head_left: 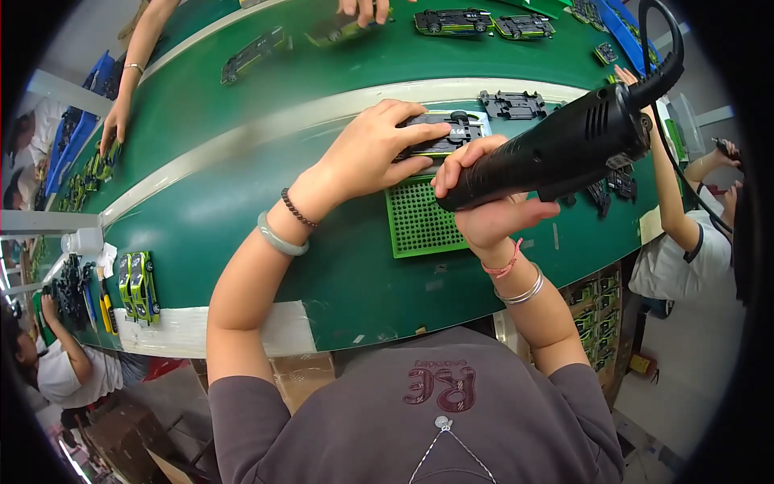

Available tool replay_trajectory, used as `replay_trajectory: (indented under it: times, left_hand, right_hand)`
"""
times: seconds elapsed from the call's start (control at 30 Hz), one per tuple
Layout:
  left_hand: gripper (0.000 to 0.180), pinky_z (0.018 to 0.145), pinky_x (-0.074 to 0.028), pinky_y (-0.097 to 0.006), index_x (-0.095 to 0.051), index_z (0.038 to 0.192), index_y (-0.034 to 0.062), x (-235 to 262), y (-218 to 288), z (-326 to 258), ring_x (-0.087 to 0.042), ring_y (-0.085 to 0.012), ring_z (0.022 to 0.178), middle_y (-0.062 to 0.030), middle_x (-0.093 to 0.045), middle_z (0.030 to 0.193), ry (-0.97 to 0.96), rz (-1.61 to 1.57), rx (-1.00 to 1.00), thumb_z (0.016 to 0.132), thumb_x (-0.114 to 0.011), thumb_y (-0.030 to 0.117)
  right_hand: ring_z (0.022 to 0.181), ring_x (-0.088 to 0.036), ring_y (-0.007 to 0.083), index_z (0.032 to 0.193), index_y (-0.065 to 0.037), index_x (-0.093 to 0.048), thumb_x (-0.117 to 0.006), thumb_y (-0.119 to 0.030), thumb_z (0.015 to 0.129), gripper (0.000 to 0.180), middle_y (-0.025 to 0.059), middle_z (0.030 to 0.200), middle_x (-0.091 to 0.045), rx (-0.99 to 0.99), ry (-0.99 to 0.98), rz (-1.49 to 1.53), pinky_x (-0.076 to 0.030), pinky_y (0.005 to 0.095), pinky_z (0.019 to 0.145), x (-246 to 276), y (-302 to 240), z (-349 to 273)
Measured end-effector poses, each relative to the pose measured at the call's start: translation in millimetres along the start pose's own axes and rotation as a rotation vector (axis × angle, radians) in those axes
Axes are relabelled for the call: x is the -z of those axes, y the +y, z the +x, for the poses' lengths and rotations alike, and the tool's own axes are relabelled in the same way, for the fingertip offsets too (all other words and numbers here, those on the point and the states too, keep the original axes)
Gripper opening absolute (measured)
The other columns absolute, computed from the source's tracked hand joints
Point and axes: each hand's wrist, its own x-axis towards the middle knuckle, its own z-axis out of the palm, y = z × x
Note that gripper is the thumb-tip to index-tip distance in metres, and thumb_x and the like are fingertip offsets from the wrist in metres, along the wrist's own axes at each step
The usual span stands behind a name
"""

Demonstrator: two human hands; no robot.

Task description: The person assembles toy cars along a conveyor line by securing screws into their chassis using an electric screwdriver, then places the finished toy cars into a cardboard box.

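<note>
My left hand [372,152] holds an upside-down toy car [466,131] against the green work surface, fingers over its black underside and thumb along the near side. My right hand [484,189] is wrapped around the body of a black electric screwdriver [556,145], its cord rising at the upper right. The screwdriver's working end is hidden behind my right hand, so I cannot tell if it touches the car. Just nearer than the car lies a green tray [431,252] with a grid of small holes, partly beneath my right hand.
A black car chassis [513,105] lies beyond the toy car; more black parts [621,184] lie right. Upturned toy cars [454,22] sit across the pale divider. Left are two green toy cars [139,286] and a yellow-handled tool [107,308]. Co-workers' hands [117,121] work around.
</note>
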Motion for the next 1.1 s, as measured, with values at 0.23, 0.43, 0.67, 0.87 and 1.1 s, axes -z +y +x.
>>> replay_trajectory:
  times: [0.23, 0.43, 0.67, 0.87, 1.1]
  left_hand:
    - [0.041, 0.085, -0.043, -0.038, -0.06, 0.11, 0.0167, 0, -2, -2, -0.051, -0.0302, 0.098, -0.0133, -0.055, 0.106, 0.008, -0.013, -0.01, 0.07, -0.067, 0.019]
    - [0.041, 0.085, -0.043, -0.039, -0.06, 0.11, 0.0162, -2, -5, -1, -0.051, -0.0302, 0.099, -0.0138, -0.054, 0.106, 0.015, 0.006, -0.045, 0.069, -0.067, 0.018]
    - [0.041, 0.085, -0.043, -0.04, -0.058, 0.112, 0.0172, 0, 1, -1, -0.051, -0.0313, 0.099, -0.0148, -0.053, 0.108, -0.003, 0.002, -0.003, 0.072, -0.067, 0.02]
    - [0.043, 0.083, -0.044, -0.039, -0.057, 0.113, 0.0175, 3, 5, 3, -0.051, -0.0307, 0.097, -0.0143, -0.053, 0.107, -0.024, 0.023, -0.009, 0.072, -0.068, 0.02]
    - [0.047, 0.083, -0.044, -0.04, -0.054, 0.117, 0.0166, 5, 6, 4, -0.051, -0.0309, 0.098, -0.0137, -0.051, 0.11, -0.056, 0.023, -0.016, 0.072, -0.067, 0.015]
  right_hand:
    - [0.052, -0.049, 0.0164, 0.085, -0.002, -0.041, -0.02, -0.092, 0.054, 0.098, 0.0068, 0.064, -0.046, -0.013, 0.051, -0.155, -0.042, 0.0275, 0.049, -13, 7, -4]
    - [0.052, -0.05, 0.0168, 0.085, -0.001, -0.043, -0.026, -0.09, 0.058, 0.094, 0.0053, 0.064, -0.045, -0.046, -0.046, -0.312, -0.042, 0.027, 0.047, -12, 3, 0]
    - [0.049, -0.049, 0.0189, 0.083, -0.003, -0.044, -0.017, -0.093, 0.053, 0.099, 0.01, 0.059, -0.05, 0.102, 0.042, -0.002, -0.044, 0.03, 0.049, -1, -39, 29]
    - [0.049, -0.049, 0.0221, 0.08, -0.002, -0.049, -0.02, -0.093, 0.054, 0.099, 0.0109, 0.058, -0.05, 0.269, 0.068, 0.014, -0.043, 0.0313, 0.048, 25, -54, 71]
    - [0.049, -0.05, 0.0217, 0.081, -0.003, -0.048, -0.026, -0.09, 0.058, 0.093, 0.0106, 0.058, -0.05, 0.228, 0.129, -0.163, -0.042, 0.0307, 0.048, 34, -39, 76]
